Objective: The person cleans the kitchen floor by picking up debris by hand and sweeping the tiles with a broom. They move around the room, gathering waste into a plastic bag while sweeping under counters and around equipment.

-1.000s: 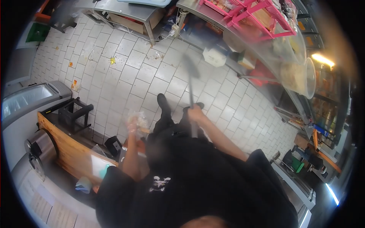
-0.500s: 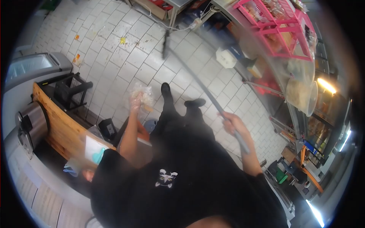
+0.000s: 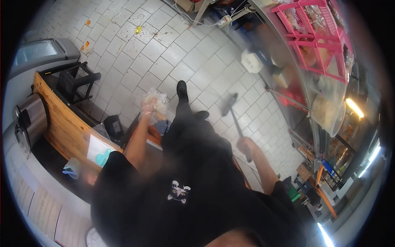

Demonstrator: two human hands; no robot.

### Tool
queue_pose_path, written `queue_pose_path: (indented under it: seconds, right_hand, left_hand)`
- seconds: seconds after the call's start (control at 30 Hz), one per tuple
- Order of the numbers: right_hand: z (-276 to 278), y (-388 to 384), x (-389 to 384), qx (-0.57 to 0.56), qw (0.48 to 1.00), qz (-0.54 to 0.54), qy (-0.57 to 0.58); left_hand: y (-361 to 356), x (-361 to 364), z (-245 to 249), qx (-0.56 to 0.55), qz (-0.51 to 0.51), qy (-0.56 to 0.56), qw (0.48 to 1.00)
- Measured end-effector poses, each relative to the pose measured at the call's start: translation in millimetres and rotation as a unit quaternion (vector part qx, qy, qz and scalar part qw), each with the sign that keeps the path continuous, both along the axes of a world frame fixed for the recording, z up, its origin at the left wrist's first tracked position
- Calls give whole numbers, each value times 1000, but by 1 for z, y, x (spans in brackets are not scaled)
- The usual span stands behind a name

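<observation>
Clenched in my right hand (image 3: 245,145), a long-handled tool (image 3: 235,120) slants forward, head (blurred) toward the tiled floor (image 3: 164,53); my left hand (image 3: 147,109) grasps a clear plastic bag (image 3: 155,100).

They wear a black short-sleeved shirt (image 3: 193,218) with white emblem (image 3: 178,192), black shoes (image 3: 181,89).

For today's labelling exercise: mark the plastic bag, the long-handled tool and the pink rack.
plastic bag (image 3: 154,101), head view, its crumpled clear side.
long-handled tool (image 3: 238,125), head view, mid-handle.
pink rack (image 3: 312,42), head view, a crossbar.
</observation>
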State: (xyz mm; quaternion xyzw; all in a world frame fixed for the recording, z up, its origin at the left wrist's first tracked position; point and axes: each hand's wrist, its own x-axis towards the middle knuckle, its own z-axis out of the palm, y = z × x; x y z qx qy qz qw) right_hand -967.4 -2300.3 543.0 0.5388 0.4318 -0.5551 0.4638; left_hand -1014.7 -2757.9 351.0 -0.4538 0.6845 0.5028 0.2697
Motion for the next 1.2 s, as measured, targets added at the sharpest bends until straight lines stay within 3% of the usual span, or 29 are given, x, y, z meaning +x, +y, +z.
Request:
queue_pose_path:
  seconds: [0.07, 0.13, 0.2, 0.23, 0.27, 0.33, 0.4, 0.47, 0.57, 0.63, 0.77, 0.87, 0.97, 1.03, 1.1, 1.13, 1.2]
  right_hand:
    - [-8, -33, -16, -42, 998, 26, -28]
    - [-16, -58, -17, -36, 999, -20, -25]
    - [1, -88, -49, -60, 992, 105, 31]
    - [-10, -98, -56, -103, 990, 83, 38]
    - [-23, -107, -66, -146, 986, 61, 48]
    - [-53, -129, -88, -204, 964, 118, 124]
    - [-66, -153, -126, -207, 964, 133, 97]
    - [-95, -163, -154, -291, 957, 9, 7]
    - [-131, -172, -178, -327, 945, 19, 29]
    - [-133, -168, -183, -331, 942, 9, 55]
    - [-67, -116, -131, -354, 928, 16, 115]
    - [6, -59, -76, -223, 963, 67, 133]
    - [80, -24, -40, -89, 986, 99, 105]
    - [99, -20, -26, -52, 987, 108, 103]
    - [113, -29, -26, 84, 963, 222, 125]
    - [106, -29, -29, 88, 963, 222, 128]
    - [81, -32, -36, 206, 919, 320, 103]
  left_hand:
    - [-7, 8, -8, -3, 26, 13, 1000]
    - [-11, 19, -19, -10, 44, 46, 998]
    - [-15, 34, -38, -27, 52, 76, 995]
    - [-18, 46, -43, -44, 62, 104, 992]
    - [-20, 53, -44, -47, 56, 104, 992]
    - [-26, 64, -39, -124, -24, 45, 991]
    - [-26, 65, -26, -135, -9, 31, 990]
    - [-21, 59, -6, -144, 5, 17, 989]
    - [-20, 57, 7, -147, 49, -33, 987]
    - [-39, 56, -27, -37, 75, 45, 995]
    - [-40, 37, -25, 40, 92, 164, 981]
    - [-29, 26, -48, 54, 112, 138, 983]
    - [-5, 3, -43, 28, 54, 115, 992]
    - [12, -14, -29, 0, 6, 98, 995]
    - [26, -30, -13, -21, -21, 88, 996]
    - [31, -40, -2, -28, -29, 88, 995]
    - [38, -50, 8, -25, -28, 101, 994]
